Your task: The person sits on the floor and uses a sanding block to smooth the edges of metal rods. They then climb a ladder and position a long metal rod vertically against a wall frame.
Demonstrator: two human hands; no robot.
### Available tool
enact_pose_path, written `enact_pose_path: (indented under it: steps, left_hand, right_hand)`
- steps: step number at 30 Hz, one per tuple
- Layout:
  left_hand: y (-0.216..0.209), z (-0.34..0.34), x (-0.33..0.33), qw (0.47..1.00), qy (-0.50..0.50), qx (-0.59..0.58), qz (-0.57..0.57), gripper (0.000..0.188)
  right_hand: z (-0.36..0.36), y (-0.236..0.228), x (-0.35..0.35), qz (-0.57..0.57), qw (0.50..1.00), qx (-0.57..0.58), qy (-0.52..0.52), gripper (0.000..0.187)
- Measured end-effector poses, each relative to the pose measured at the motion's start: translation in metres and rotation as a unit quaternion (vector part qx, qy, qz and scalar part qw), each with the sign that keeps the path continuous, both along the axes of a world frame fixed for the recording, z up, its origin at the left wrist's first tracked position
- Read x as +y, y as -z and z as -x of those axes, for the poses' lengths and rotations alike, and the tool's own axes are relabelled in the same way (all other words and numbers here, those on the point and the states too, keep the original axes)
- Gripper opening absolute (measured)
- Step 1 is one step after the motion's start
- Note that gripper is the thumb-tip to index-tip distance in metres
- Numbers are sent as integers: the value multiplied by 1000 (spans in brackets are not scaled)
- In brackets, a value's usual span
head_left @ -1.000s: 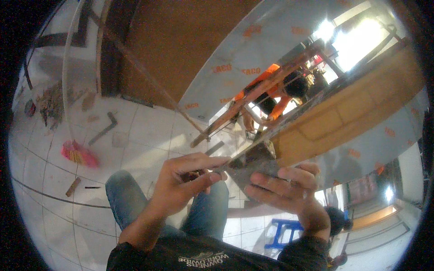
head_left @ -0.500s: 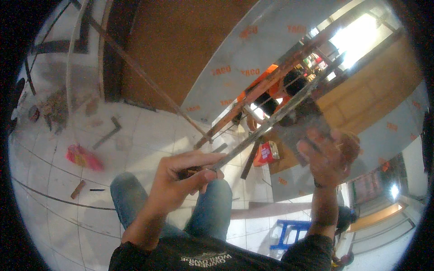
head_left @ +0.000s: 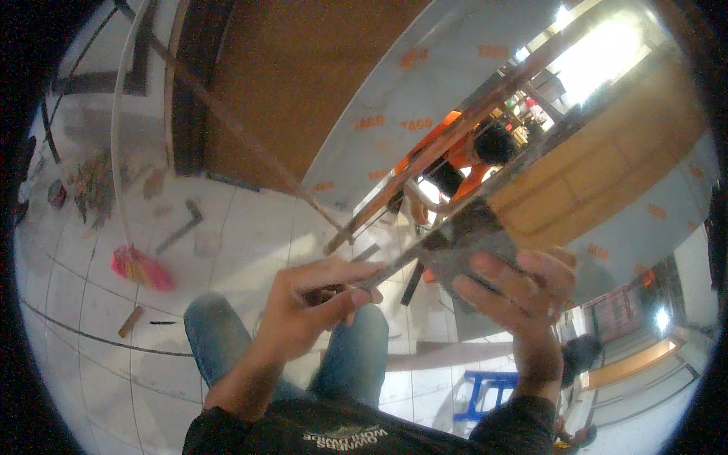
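A long thin dark strip (head_left: 400, 262) slants from my left hand (head_left: 318, 302) up to the far right. My left hand is closed around its near end, thumb and forefinger pinching it over my knees. My right hand (head_left: 519, 292) is closed on a dark grey flat rectangular piece (head_left: 469, 241), its fingers bent along the edge. This piece lies against the strip and hides part of it; its exact kind is unclear.
A person in orange (head_left: 476, 163) is beyond a reddish-brown bar (head_left: 447, 144). Grey boards with orange print (head_left: 356, 148) stand behind. On the tiled floor are a pink broom (head_left: 142, 267), a dark angled piece (head_left: 182, 226), a wood scrap (head_left: 130, 321) and a blue frame (head_left: 485, 393).
My right hand and the dark flat piece have moved left along the strip, nearer my left hand. The red box-like container on the floor is now hidden. My left hand has barely moved.
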State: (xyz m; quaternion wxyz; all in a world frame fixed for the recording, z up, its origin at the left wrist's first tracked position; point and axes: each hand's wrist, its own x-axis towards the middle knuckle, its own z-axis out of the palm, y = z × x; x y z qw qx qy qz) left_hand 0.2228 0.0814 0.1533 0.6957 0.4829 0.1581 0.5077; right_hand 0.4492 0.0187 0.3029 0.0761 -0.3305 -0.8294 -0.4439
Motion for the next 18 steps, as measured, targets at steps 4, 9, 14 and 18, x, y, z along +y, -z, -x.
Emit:
enact_pose_path:
  steps: [4,9,14,18]
  left_hand:
    - [2,-4,0,1000,-4,2,-7,30]
    - [14,-8,0,999,-38,22,-28,30]
    - [16,-9,16,993,-91,76,-1,33]
    - [31,-10,37,992,-100,76,-26,41]
  right_hand:
    - [-10,12,10,13,996,-33,-79,29]
    - [-4,33,5,92,987,21,-133,30]
    - [8,32,-17,193,964,43,-176,39]
    - [3,48,-31,247,940,126,-199,45]
